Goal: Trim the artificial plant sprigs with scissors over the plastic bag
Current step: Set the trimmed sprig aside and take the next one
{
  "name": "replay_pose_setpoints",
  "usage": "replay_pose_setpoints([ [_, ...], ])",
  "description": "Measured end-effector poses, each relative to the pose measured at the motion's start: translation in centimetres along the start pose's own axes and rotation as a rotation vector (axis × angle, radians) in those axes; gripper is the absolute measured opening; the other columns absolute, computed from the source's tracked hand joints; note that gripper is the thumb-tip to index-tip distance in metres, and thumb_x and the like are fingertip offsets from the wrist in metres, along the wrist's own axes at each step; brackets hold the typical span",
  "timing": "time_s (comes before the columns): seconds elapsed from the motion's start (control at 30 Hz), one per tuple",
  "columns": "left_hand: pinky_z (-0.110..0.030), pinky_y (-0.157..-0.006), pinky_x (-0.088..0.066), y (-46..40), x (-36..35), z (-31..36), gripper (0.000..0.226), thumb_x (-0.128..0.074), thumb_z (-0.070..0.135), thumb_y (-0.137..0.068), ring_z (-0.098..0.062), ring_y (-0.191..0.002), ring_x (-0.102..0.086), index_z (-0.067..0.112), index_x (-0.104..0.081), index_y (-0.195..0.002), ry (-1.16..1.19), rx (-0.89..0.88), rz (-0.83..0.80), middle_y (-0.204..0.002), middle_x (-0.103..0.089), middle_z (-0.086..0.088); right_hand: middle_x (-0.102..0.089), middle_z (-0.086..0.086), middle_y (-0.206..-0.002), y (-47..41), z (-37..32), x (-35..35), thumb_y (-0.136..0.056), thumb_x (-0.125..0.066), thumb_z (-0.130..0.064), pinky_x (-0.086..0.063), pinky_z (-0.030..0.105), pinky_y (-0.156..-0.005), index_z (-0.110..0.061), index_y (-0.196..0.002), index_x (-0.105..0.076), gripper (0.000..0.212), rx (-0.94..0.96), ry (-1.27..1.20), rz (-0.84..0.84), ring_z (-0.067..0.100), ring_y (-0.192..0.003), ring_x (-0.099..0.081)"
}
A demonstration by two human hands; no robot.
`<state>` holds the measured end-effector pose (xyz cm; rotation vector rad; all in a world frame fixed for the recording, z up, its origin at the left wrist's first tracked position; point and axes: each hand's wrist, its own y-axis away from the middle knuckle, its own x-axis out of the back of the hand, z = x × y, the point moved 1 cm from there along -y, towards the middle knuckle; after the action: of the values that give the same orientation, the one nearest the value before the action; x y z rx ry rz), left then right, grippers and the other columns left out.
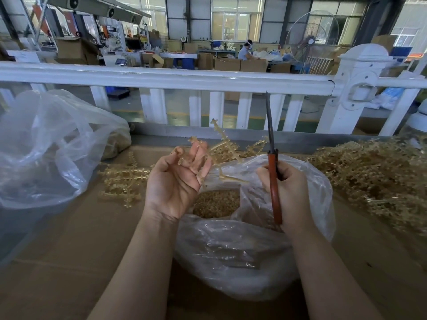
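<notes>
Your right hand point(288, 192) grips the orange-handled scissors point(273, 172), blades closed, upright. Your left hand point(178, 181), palm up and half open, cradles a small tan plastic sprig point(196, 155) over the clear plastic bag point(242, 250). The sprig looks light, springy and snag-prone; pinch its main stem.

The left hand point(176, 181) is held palm up, fingers loosely extended, with the forearm raised. The right hand point(287, 192) is curled into a fist, knuckles outward, its forearm angled up from the lower right.
</notes>
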<state>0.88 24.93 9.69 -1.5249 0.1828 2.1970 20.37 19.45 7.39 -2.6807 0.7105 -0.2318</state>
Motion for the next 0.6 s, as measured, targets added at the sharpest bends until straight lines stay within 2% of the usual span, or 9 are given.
replay_pose_setpoints([
  [0.2, -0.044, -0.072, -0.062, -0.1, 0.5, 0.5, 0.035, -0.027, 0.016, -0.103, -0.021, -0.093, -0.074, 0.013, -0.053, -0.08, 0.088, -0.03, 0.048, -0.1, -0.074, -0.012, -0.068, -0.011, -0.062, 0.0, 0.1, -0.1, -0.091, -0.071, -0.012, -0.049, 0.011, -0.054, -0.021, -0.075, -0.069, 0.018, -0.039, 0.011, 0.01, 0.0, -0.057, -0.065],
  [0.3, -0.045, -0.081, -0.059, -0.3, 0.7, 1.3, 0.029, -0.032, 0.009, -0.097, -0.021, -0.092, -0.075, 0.009, -0.055, -0.079, 0.201, -0.125, 0.067, -0.1, -0.075, -0.013, -0.069, -0.01, -0.064, 0.0, 0.1, -0.1, -0.091, -0.07, -0.014, -0.049, 0.011, -0.054, -0.022, -0.073, -0.068, 0.02, -0.048, 0.072, 0.018, 0.001, -0.06, -0.065],
  [0.37, -0.045, -0.089, -0.056, -0.4, 1.1, 2.1, 0.029, -0.031, 0.007, -0.099, -0.023, -0.094, -0.074, 0.004, -0.058, -0.09, 0.299, -0.203, 0.087, -0.1, -0.074, -0.015, -0.068, -0.009, -0.063, 0.0, 0.1, -0.1, -0.091, -0.07, -0.015, -0.049, 0.012, -0.053, -0.021, -0.074, -0.069, 0.018, -0.051, 0.086, 0.008, 0.002, -0.059, -0.065],
  [0.43, -0.041, -0.099, -0.052, -0.3, 1.7, 3.0, 0.034, -0.029, 0.007, -0.102, -0.023, -0.1, -0.072, -0.002, -0.061, -0.101, 0.369, -0.284, 0.144, -0.099, -0.074, -0.017, -0.068, -0.009, -0.063, 0.0, 0.1, -0.1, -0.091, -0.07, -0.014, -0.048, 0.011, -0.053, -0.02, -0.075, -0.069, 0.016, -0.053, 0.076, 0.0, 0.004, -0.059, -0.065],
  [0.47, -0.037, -0.102, -0.05, -0.2, 2.1, 3.4, 0.037, -0.029, 0.008, -0.104, -0.022, -0.101, -0.071, -0.003, -0.064, -0.097, 0.395, -0.329, 0.184, -0.099, -0.074, -0.018, -0.069, -0.009, -0.064, 0.0, 0.1, -0.1, -0.09, -0.07, -0.015, -0.048, 0.01, -0.053, -0.021, -0.075, -0.069, 0.017, -0.054, 0.082, 0.005, 0.003, -0.061, -0.066],
  [0.5, -0.033, -0.1, -0.05, 0.0, 2.3, 3.9, 0.038, -0.03, 0.009, -0.105, -0.022, -0.098, -0.072, -0.003, -0.065, -0.093, 0.42, -0.372, 0.226, -0.097, -0.074, -0.017, -0.069, -0.009, -0.066, 0.1, 0.1, -0.1, -0.09, -0.07, -0.015, -0.047, 0.009, -0.053, -0.022, -0.075, -0.069, 0.017, -0.052, 0.092, 0.011, 0.003, -0.062, -0.067],
  [0.6, -0.033, -0.079, -0.058, 0.4, 3.2, 4.9, 0.034, -0.04, 0.015, -0.106, -0.022, -0.083, -0.071, 0.002, -0.063, -0.085, 0.517, -0.473, 0.34, -0.085, -0.072, -0.013, -0.069, -0.008, -0.064, 0.0, 0.2, -0.2, -0.09, -0.071, -0.014, -0.046, 0.008, -0.051, -0.021, -0.072, -0.069, 0.019, -0.05, 0.103, 0.011, 0.001, -0.059, -0.065],
])
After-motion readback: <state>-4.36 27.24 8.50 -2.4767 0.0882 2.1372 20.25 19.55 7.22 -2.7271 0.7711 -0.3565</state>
